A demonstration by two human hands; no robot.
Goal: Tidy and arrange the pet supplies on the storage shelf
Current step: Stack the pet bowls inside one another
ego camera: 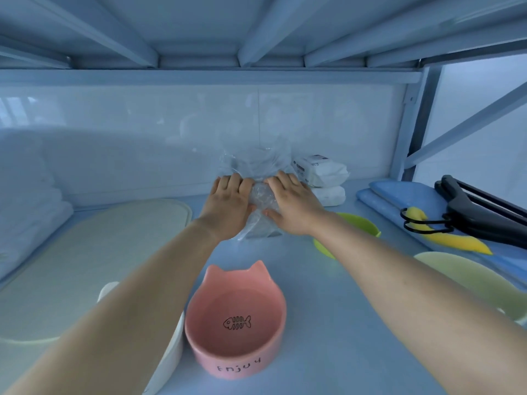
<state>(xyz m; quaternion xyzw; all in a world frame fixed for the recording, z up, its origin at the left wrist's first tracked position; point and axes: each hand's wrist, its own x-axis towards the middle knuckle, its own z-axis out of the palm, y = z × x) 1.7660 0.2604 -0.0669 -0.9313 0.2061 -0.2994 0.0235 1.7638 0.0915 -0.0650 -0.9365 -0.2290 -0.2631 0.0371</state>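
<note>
Left hand (pixel 228 206) and right hand (pixel 291 205), both hands curled round the clear plastic bag (pixel 256 161) at the back of the shelf (pixel 328 280), beside stacked white packs (pixel 322 173); seemingly mid-placement, next probably settling it snug, then releasing.

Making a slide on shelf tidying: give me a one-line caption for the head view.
Left hand and right hand hold a clear plastic bag on the blue shelf, behind a pink cat-eared bowl.
</note>
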